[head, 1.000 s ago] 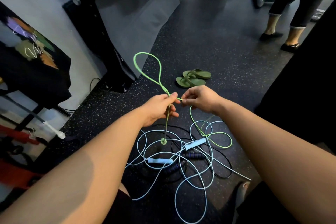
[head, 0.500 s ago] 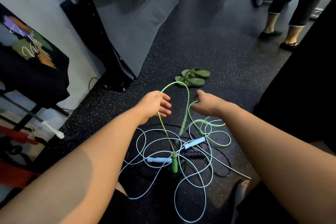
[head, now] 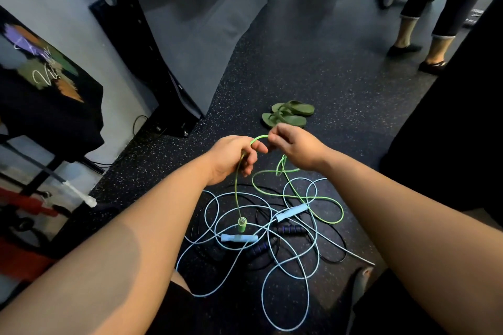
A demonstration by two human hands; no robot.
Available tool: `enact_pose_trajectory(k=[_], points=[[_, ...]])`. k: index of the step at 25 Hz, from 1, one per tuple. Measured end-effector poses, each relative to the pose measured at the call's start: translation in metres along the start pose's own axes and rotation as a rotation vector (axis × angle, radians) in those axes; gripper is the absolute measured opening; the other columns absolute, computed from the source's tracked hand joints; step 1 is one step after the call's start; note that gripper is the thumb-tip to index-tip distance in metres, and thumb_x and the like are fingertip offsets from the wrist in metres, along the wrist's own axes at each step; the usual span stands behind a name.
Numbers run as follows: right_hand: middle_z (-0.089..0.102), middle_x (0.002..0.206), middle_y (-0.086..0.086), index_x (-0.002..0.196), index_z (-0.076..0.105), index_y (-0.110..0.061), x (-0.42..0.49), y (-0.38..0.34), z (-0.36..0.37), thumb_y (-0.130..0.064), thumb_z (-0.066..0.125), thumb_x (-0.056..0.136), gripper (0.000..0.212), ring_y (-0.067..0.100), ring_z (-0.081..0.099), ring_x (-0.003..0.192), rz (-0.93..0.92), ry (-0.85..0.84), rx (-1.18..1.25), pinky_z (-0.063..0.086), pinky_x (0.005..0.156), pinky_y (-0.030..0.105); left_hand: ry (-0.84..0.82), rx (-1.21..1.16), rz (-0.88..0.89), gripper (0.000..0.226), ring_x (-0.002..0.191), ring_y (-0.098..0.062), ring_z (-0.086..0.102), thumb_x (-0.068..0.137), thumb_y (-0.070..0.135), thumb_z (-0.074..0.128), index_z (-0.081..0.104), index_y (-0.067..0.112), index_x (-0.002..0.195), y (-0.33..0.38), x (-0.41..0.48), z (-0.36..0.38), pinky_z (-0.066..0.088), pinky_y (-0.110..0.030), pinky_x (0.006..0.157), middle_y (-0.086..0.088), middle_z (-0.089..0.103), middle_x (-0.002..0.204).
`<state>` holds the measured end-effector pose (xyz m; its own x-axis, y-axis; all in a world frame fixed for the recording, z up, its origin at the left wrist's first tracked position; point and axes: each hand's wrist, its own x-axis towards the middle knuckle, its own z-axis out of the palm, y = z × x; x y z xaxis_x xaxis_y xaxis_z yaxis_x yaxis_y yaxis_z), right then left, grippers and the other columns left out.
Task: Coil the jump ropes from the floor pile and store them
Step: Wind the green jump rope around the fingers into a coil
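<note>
Speckled rubber floor (head: 313,62), tangled rope pile (head: 272,247) below.
Thin green rope (head: 322,198) is pinched by curled fingers of left hand (head: 231,158) and right hand (head: 294,147), brought closer than before; its arched loop is shortened.

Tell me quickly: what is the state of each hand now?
Left hand: closed, holding the green rope.
Right hand: closed, pinching the same green rope.

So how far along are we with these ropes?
Early. No finished coil is visible. The left hand and right hand hold the green rope, forming a small loop, its handle hanging below. The light blue rope and dark rope lie tangled on the floor.
</note>
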<state>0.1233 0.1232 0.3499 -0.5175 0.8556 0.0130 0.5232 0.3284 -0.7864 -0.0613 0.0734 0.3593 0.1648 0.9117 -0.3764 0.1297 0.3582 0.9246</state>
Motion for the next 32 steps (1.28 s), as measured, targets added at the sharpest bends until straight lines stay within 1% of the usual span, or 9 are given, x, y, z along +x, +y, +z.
enact_pose_trajectory(k=[4,7,10,12,15,21,24,26,32], points=[[0.066,0.067,-0.002,0.089,0.052,-0.020,0.009,-0.002,-0.010,-0.026,0.046,0.102,0.015,0.006,0.059,0.055,-0.027,0.390,0.059,0.048,0.061,0.025,-0.073,0.039,-0.053,0.036,0.056,-0.023,0.058,0.099,0.013,0.031,0.065,0.002,0.093,-0.001,-0.004,0.000,0.049,-0.031,0.062,-0.002,0.052,0.055],[0.069,0.079,-0.001,0.091,0.053,-0.024,0.018,0.008,-0.027,-0.032,0.046,0.099,0.013,0.016,0.067,0.071,0.209,0.679,0.184,0.055,0.072,0.034,-0.084,0.103,-0.085,0.036,0.055,-0.021,0.054,0.102,0.015,0.035,0.068,0.003,0.093,-0.007,-0.004,0.000,0.049,-0.033,0.064,-0.001,0.052,0.056],[0.069,0.112,0.000,0.111,0.056,-0.027,0.015,0.017,-0.032,-0.036,0.049,0.090,0.024,0.023,0.064,0.105,0.346,0.490,0.017,0.048,0.093,0.034,-0.082,0.062,0.008,0.029,0.046,-0.012,0.037,0.105,0.015,0.038,0.066,0.008,0.098,-0.003,-0.006,0.002,0.039,-0.030,0.054,0.006,0.042,0.055],[0.065,0.124,-0.003,0.124,0.055,-0.028,0.011,0.013,-0.018,-0.038,0.051,0.082,0.044,0.016,0.060,0.115,0.135,0.249,-0.073,0.045,0.104,0.037,-0.099,-0.019,0.030,0.028,0.043,-0.009,0.031,0.106,0.016,0.037,0.064,0.009,0.100,0.005,-0.008,0.003,0.033,-0.027,0.050,0.007,0.037,0.055],[0.070,0.105,0.001,0.112,0.065,-0.017,0.006,-0.002,0.000,-0.022,0.056,0.088,0.026,0.014,0.064,0.095,-0.039,-0.086,0.114,0.048,0.093,0.031,-0.110,-0.104,0.035,0.027,0.039,-0.006,0.025,0.105,0.017,0.038,0.063,0.009,0.099,0.012,-0.010,0.001,0.023,-0.023,0.042,0.008,0.034,0.052],[0.059,0.074,0.007,0.086,0.068,-0.019,0.009,-0.008,-0.003,-0.020,0.059,0.098,0.015,0.020,0.050,0.067,-0.145,-0.029,0.314,0.046,0.064,0.038,-0.130,-0.179,-0.010,0.037,0.038,-0.009,0.034,0.107,0.036,0.036,0.063,0.011,0.099,0.020,-0.017,-0.003,0.034,-0.024,0.042,0.007,0.032,0.050],[0.064,0.075,0.009,0.094,0.069,-0.014,0.007,-0.014,-0.002,-0.013,0.069,0.092,0.002,0.019,0.054,0.067,-0.136,0.013,0.395,0.048,0.060,0.028,-0.208,-0.248,-0.098,0.041,0.058,-0.019,0.064,0.107,0.038,0.035,0.062,0.008,0.102,0.020,-0.022,-0.004,0.056,-0.036,0.067,0.001,0.055,0.059],[0.070,0.083,0.017,0.091,0.068,-0.018,0.008,-0.013,-0.002,-0.015,0.074,0.087,0.007,0.023,0.059,0.072,-0.140,0.076,0.446,0.052,0.066,0.039,-0.267,-0.274,-0.112,0.039,0.067,-0.024,0.070,0.107,0.034,0.035,0.062,0.007,0.102,0.021,-0.027,-0.003,0.057,-0.042,0.078,-0.004,0.064,0.066],[0.066,0.076,0.004,0.091,0.068,-0.017,0.009,-0.002,0.002,-0.024,0.064,0.096,0.009,0.017,0.062,0.064,-0.124,0.083,0.199,0.056,0.069,0.047,-0.191,-0.447,-0.039,0.037,0.053,-0.019,0.064,0.103,0.030,0.035,0.062,0.011,0.085,0.030,-0.026,-0.005,0.057,-0.033,0.062,0.000,0.058,0.055]])
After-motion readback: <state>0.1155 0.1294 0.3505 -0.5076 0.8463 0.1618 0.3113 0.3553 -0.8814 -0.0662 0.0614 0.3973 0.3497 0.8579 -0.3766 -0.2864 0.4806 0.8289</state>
